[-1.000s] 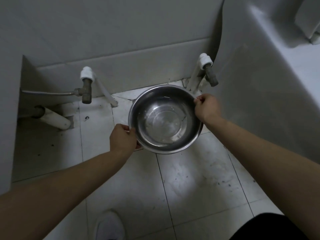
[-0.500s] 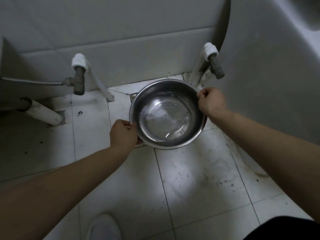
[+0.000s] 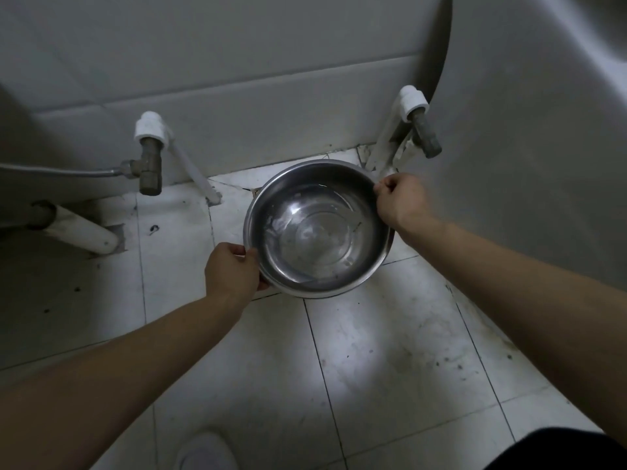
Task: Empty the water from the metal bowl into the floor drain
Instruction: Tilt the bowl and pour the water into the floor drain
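A round metal bowl (image 3: 319,228) with a shallow pool of clear water hangs just above the tiled floor near the back wall. My left hand (image 3: 232,271) grips its near-left rim. My right hand (image 3: 402,200) pinches the far-right rim. The bowl sits roughly level, slightly lower on my side. A small corner of the floor drain (image 3: 255,191) peeks out at the bowl's far-left edge; the bowl hides the rest of it.
Two brass valves on white pipe fittings stand out from the wall, one at the left (image 3: 149,154) and one at the right (image 3: 420,127). A white drain pipe (image 3: 81,228) enters the floor at left. A large white basin wall (image 3: 529,157) fills the right. My white shoe (image 3: 207,452) is at the bottom.
Both hands have kept their grip while the bowl dropped a little closer to the floor and the water sloshed; the view tilted further down.
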Available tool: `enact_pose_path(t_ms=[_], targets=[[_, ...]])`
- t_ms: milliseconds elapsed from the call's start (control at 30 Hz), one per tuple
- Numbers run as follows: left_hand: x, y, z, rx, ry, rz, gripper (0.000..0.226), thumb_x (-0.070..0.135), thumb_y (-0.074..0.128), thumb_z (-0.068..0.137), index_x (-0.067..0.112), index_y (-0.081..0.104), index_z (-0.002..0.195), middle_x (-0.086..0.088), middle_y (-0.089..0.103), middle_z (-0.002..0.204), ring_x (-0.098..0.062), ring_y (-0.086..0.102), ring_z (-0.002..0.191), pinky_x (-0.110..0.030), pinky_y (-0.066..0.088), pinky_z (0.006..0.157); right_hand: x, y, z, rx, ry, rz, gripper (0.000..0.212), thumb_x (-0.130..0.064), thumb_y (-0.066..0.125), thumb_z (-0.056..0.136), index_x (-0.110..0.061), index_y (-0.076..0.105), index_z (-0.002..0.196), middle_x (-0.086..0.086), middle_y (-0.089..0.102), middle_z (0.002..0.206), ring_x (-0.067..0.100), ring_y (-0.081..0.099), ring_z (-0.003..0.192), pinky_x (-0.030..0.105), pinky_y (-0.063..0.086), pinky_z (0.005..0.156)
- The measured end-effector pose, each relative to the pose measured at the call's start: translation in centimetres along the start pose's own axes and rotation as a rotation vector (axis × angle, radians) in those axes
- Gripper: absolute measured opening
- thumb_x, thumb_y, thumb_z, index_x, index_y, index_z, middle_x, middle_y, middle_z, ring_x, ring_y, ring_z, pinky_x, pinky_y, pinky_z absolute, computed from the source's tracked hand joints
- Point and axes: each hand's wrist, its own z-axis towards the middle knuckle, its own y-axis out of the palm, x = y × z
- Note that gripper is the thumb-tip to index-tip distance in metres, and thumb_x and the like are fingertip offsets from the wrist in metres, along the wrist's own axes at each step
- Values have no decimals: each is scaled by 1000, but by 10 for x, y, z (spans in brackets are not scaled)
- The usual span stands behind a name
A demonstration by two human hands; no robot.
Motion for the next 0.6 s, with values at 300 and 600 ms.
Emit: enact_pose_path(t_ms=[300, 600], targets=[[3, 4, 10, 11, 1, 7, 10, 18, 63, 97, 15, 53, 93, -15, 66, 97, -25, 75, 62, -32, 61, 52, -3, 2, 6, 18, 13, 52, 16, -23, 57, 101, -18, 70, 94, 7, 69, 105, 24, 65, 102, 43, 55, 98], [10, 15, 14, -43, -35, 62, 9, 15, 61, 98, 7, 58, 98, -18, 71, 89, -25, 75, 58, -40, 64, 57, -5, -4, 12, 25, 25, 41, 27, -27, 54, 103, -10, 72, 112, 14, 71, 111, 30, 66, 109, 48, 54, 101]])
